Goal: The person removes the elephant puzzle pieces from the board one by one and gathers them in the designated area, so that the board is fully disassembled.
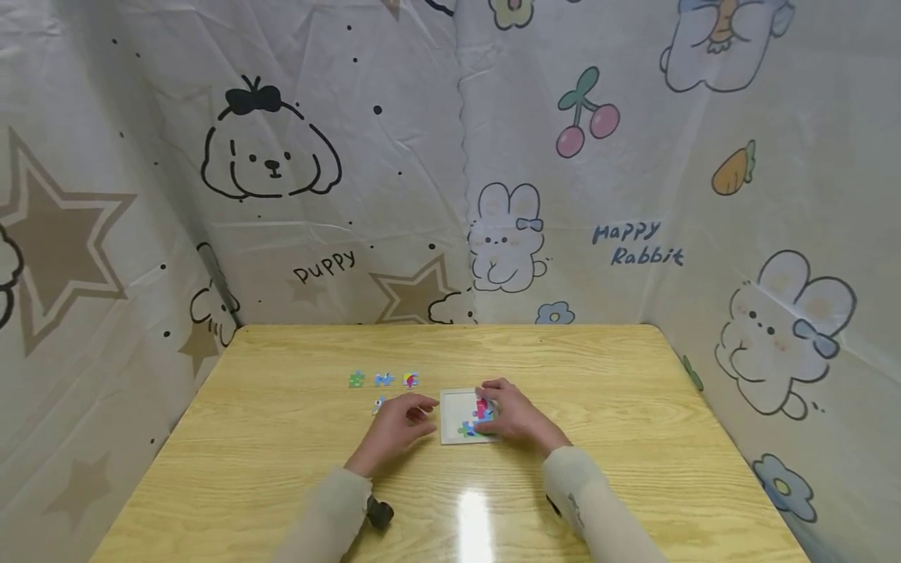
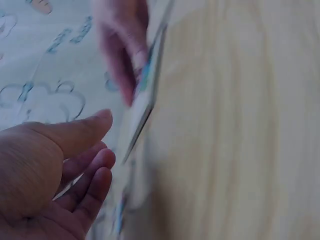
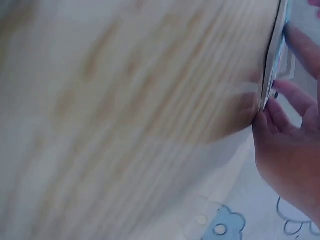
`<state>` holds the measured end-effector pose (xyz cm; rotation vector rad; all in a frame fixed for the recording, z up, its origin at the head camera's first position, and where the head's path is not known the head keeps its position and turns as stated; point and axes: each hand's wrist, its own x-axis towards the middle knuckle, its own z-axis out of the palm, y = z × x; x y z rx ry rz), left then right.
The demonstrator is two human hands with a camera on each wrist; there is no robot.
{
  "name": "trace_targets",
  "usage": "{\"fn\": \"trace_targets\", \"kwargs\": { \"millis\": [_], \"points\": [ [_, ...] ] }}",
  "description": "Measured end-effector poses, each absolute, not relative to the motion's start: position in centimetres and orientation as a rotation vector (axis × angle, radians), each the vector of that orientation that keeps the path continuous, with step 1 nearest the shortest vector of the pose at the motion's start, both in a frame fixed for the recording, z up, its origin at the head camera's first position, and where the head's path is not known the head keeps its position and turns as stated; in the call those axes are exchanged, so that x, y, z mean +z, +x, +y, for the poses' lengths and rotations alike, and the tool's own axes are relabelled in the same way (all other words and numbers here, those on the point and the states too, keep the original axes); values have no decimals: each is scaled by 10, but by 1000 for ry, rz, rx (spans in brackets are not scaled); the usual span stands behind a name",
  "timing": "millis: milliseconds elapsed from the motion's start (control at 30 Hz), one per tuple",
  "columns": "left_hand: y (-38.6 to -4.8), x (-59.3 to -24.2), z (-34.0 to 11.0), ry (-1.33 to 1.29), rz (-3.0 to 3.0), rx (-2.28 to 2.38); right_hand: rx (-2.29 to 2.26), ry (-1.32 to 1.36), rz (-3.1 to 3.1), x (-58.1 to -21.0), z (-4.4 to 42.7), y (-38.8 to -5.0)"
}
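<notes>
A square, light-coloured puzzle tray (image 1: 454, 407) lies on the table with joined coloured pieces (image 1: 468, 429) along its right and lower parts. My right hand (image 1: 519, 418) is over the tray's right side, thumb and fingers on the pieces and rim; the right wrist view shows its fingers (image 3: 295, 100) at the tray's edge. Just left of the tray, my left hand (image 1: 397, 430) holds nothing, its fingers loosely bent and apart from the thumb. In the left wrist view that hand (image 2: 60, 175) stands apart from the tray (image 2: 145, 100).
Three loose puzzle pieces, a green one (image 1: 357, 380), a blue one (image 1: 383, 379) and a multicoloured one (image 1: 411, 379), lie in a row behind my left hand. Another piece (image 1: 378, 404) sits beside that hand. A patterned cloth (image 1: 394, 156) hangs around the wooden table (image 1: 281, 438).
</notes>
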<state>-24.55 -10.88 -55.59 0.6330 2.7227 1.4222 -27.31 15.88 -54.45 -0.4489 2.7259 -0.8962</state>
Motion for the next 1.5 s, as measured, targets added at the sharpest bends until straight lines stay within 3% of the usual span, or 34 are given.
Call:
{"fn": "trace_targets", "kwargs": {
  "millis": [300, 767, 1200, 1500],
  "points": [
    [-245, -566, -66, 726, 2765, 1206, -883, -545, 2632, -543, 175, -280],
    [-242, -564, -68, 850, 2744, 1100, -915, -590, 2620, -545, 179, -282],
    [-244, -562, -61, 638, 2652, 1242, -917, -571, 2615, -549, 181, -285],
    [-248, -565, -53, 707, 2765, 1167, -916, -585, 2617, -547, 179, -285]
  ]
}}
